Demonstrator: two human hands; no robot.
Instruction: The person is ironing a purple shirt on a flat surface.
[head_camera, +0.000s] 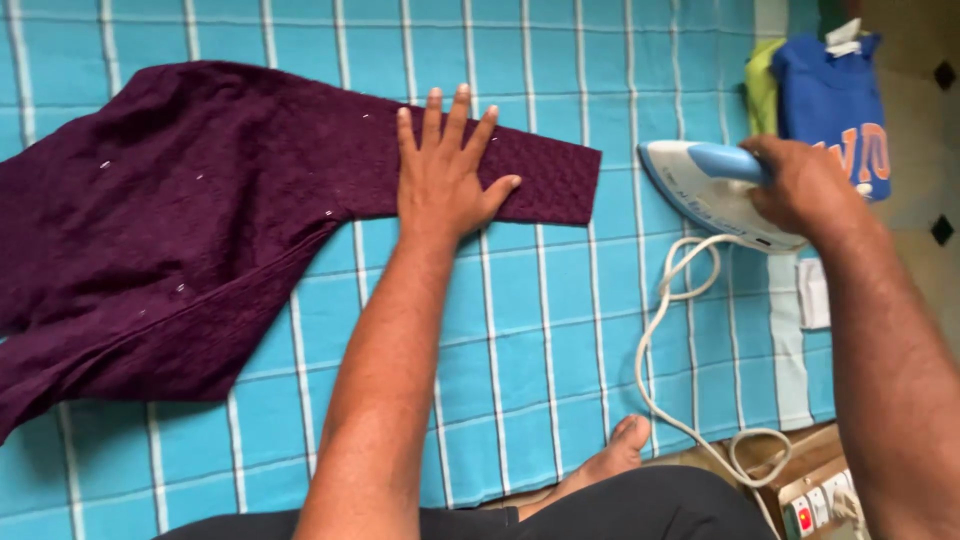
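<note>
Two hands: left hand (443, 178) flat, spread on purple sleeve (530, 170); right hand (805, 190) gripping iron (700, 185) alongside.

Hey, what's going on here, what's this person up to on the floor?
A person is ironing. The left hand lies flat, fingers spread, on the sleeve of a dark purple textured garment spread over a blue checked cloth. The right hand grips the handle of a white and blue electric iron, which sits on the cloth just beyond the sleeve's end, its white cord trailing back.
</note>
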